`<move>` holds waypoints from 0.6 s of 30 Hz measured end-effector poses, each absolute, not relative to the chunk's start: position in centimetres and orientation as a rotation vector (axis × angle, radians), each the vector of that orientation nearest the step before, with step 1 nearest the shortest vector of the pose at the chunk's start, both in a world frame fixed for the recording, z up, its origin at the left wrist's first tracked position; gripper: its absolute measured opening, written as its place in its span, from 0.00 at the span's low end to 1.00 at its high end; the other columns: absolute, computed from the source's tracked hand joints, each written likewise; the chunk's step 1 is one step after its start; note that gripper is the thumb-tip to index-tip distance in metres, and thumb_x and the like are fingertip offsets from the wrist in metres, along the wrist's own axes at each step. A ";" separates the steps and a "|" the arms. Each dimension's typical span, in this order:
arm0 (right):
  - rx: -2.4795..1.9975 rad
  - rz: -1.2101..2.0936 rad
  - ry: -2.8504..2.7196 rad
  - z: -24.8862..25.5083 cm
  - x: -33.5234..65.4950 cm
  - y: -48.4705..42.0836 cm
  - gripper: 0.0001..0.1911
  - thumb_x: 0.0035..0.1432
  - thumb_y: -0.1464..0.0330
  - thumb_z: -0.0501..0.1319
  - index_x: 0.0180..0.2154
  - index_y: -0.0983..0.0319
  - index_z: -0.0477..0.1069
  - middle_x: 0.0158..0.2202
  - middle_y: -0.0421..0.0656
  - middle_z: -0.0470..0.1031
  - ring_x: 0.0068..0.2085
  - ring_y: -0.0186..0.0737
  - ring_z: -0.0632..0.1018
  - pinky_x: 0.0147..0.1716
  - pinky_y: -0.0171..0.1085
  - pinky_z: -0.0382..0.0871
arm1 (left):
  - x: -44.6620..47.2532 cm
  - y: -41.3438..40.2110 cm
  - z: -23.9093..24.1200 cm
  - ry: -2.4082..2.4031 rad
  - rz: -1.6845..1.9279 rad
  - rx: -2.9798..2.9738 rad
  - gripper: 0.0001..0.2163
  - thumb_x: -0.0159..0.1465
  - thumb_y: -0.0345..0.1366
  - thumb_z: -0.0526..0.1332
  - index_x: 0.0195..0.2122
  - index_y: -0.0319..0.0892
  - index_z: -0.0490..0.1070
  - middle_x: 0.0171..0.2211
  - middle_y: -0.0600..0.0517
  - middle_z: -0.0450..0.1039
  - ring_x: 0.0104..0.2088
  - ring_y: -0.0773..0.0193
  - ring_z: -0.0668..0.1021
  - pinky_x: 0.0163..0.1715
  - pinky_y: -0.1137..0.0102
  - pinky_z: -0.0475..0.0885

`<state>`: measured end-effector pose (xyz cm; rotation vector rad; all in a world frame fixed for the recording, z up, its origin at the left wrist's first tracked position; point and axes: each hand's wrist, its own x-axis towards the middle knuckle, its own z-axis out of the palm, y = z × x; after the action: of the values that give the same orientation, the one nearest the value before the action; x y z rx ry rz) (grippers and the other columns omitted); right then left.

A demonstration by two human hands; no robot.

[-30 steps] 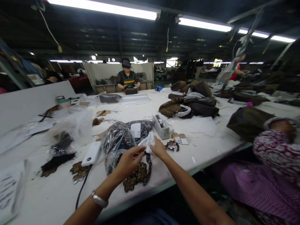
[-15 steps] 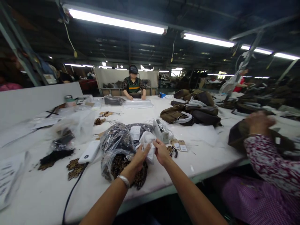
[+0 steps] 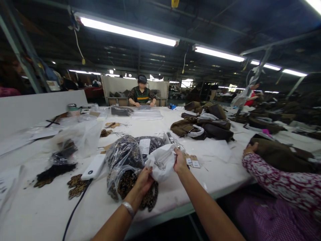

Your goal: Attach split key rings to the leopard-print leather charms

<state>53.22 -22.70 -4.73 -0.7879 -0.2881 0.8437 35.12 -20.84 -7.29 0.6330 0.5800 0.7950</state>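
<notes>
A small white plastic bag is stretched between my two hands above the white table. My left hand pinches its lower left edge, fingers closed. My right hand grips its upper right edge, fingers closed. Something thin and pale shows through the bag; I cannot make it out. Right behind the bag lies a clear plastic bag of leopard-print fabric pieces with a white label. More leopard-print pieces lie under my left hand.
A white power bank with a dark cable lies left of the fabric bag. Hang tags lie beyond my right hand. Brown jackets are piled farther back. A co-worker's patterned sleeve reaches in from the right. Another person works at the far end.
The small white bag was bunched between my hands. Now my hands have moved apart, the right one up and to the right, and the bag is spread wide.
</notes>
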 end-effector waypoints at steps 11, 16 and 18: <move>-0.836 0.856 -0.425 -1.5 51.4 -22.4 0.12 0.47 0.66 0.68 0.35 0.60 0.73 0.28 0.37 0.79 0.28 0.38 0.79 0.26 0.33 0.72 | 37.9 -21.4 -5.5 0.582 0.896 0.628 0.21 0.57 0.41 0.70 0.50 0.40 0.72 0.47 0.42 0.78 0.44 0.54 0.81 0.45 0.64 0.76; -0.822 0.812 -0.478 0.1 52.0 -21.8 0.13 0.47 0.65 0.67 0.37 0.59 0.73 0.29 0.37 0.80 0.30 0.38 0.79 0.25 0.32 0.71 | 39.9 -20.9 -5.9 0.656 0.990 0.700 0.25 0.50 0.31 0.74 0.50 0.42 0.72 0.48 0.44 0.78 0.47 0.56 0.80 0.47 0.66 0.74; -0.816 0.776 -0.461 0.2 52.7 -21.6 0.13 0.46 0.65 0.67 0.36 0.59 0.72 0.30 0.36 0.80 0.30 0.37 0.79 0.25 0.32 0.71 | 40.2 -20.6 -6.3 0.681 0.995 0.718 0.24 0.50 0.30 0.74 0.48 0.41 0.72 0.46 0.44 0.79 0.45 0.56 0.81 0.47 0.65 0.74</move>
<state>52.71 -21.58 0.18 -0.8165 -0.4611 0.7761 40.17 -20.61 -6.30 0.7182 0.6805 0.9950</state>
